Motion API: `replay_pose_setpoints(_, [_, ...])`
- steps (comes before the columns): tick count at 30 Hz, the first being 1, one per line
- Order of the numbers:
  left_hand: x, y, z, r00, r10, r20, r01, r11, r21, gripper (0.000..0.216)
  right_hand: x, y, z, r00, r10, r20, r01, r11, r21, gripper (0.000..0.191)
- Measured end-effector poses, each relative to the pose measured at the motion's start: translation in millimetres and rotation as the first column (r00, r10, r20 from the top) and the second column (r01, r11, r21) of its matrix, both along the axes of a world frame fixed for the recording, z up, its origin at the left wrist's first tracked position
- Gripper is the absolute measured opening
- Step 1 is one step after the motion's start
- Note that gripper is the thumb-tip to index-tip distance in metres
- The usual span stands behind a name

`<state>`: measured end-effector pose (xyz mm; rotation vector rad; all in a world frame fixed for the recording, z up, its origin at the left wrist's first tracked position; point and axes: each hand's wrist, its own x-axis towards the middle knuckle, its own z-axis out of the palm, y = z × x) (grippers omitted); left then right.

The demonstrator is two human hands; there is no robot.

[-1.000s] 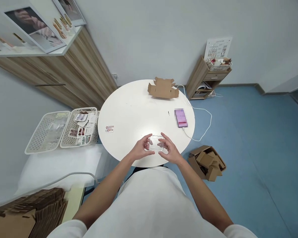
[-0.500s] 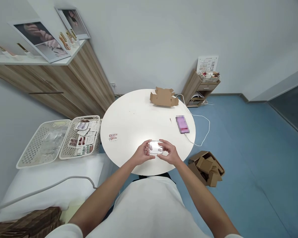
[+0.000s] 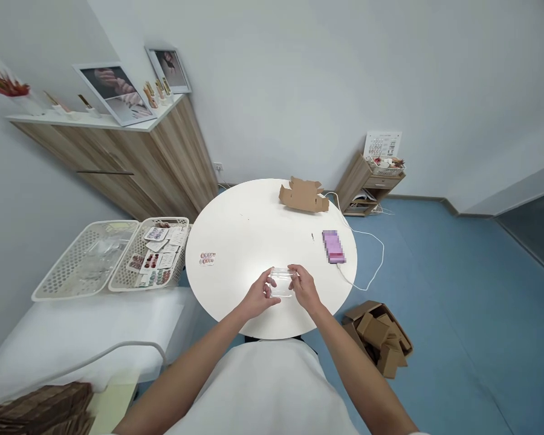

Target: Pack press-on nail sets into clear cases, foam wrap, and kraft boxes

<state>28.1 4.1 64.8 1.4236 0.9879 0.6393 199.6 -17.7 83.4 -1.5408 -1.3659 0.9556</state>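
Between my two hands is a small clear plastic box [image 3: 281, 284], over the near part of the white round table [image 3: 245, 241]. My left hand [image 3: 259, 295] grips its left side, fingers at the back and thumb at the front corner. My right hand [image 3: 304, 287] holds the right side near the upper edge. I cannot tell whether the box's lid is up. To the left on the table lies a card of press-on nails [image 3: 207, 258].
An unfolded cardboard box [image 3: 303, 195] lies at the table's back, and a purple phone [image 3: 333, 246] on a white cable at its right. Left stand a basket of nail cards [image 3: 149, 257] and a basket of clear packaging [image 3: 63, 272]. A carton of cardboard [image 3: 378, 338] sits on the floor.
The view has tilted upward. My right thumb has left the box's front edge and my right hand now sits nearer the back corner; the glare on the box has gone.
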Motion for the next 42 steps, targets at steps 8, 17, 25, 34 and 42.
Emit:
replay_pose_setpoints(8, [20, -8, -0.8, 0.995, 0.090, -0.047, -0.092, 0.995, -0.038, 0.071, 23, 7, -2.5, 0.980, -0.137, -0.147, 0.119, 0.985, -0.125, 0.034])
replay_pose_setpoints(17, [35, -14, 8.4, 0.980, 0.198, -0.026, -0.200, 0.972, -0.125, 0.075, 39, 28, -6.2, 0.856, -0.256, -0.450, 0.120, 0.944, -0.307, 0.032])
replay_pose_setpoints(25, [36, -2, 19.3, 0.959, 0.267, 0.099, -0.169, 0.812, -0.558, 0.050, 47, 31, -10.1, 0.865, -0.253, -0.433, 0.118, 0.942, -0.314, 0.030])
replay_pose_setpoints(34, [48, -4, 5.3, 0.929, 0.363, 0.071, -0.284, 0.824, -0.491, 0.041, 52, 36, -16.7, 0.858, -0.267, -0.440, 0.065, 0.904, -0.423, 0.038])
replay_pose_setpoints(42, [48, -17, -20.7, 0.894, 0.446, 0.032, -0.355, 0.752, -0.556, 0.041, 50, -15, -31.3, 0.886, -0.287, -0.364, 0.111, 0.893, -0.436, 0.038])
